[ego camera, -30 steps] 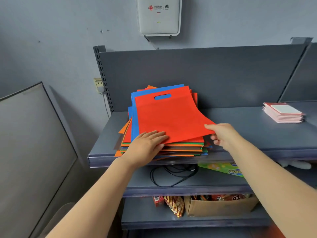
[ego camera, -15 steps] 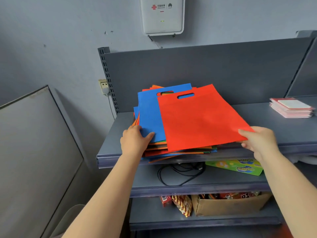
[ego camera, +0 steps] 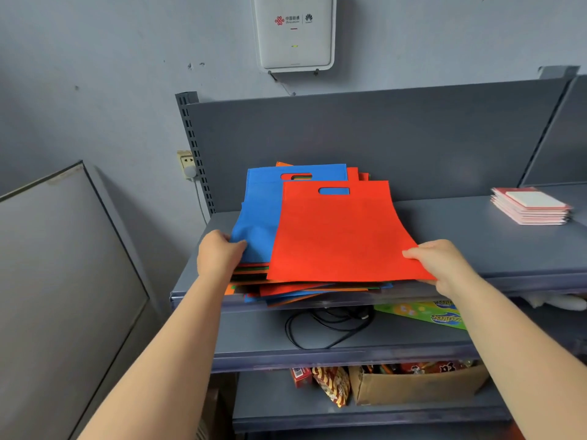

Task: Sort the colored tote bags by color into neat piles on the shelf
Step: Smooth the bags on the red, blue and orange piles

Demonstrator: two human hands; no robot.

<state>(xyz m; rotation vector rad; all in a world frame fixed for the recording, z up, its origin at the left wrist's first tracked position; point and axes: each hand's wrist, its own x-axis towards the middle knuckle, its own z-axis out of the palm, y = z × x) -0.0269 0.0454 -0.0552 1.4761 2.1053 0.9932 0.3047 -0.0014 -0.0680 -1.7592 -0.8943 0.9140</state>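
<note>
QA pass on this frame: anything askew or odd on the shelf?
Yes: the bag stack is untidy, mixed colours fanned out, corners overhanging the top shelf front edge. The red bag lies skewed right over the blue bag. No damage visible.

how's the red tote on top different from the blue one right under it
The red tote lies fully in view on top; the blue tote is half covered by it. The right hand pinches the red tote's corner; the left hand grips the blue tote's corner. Both are flat, with cut-out handles.
</note>
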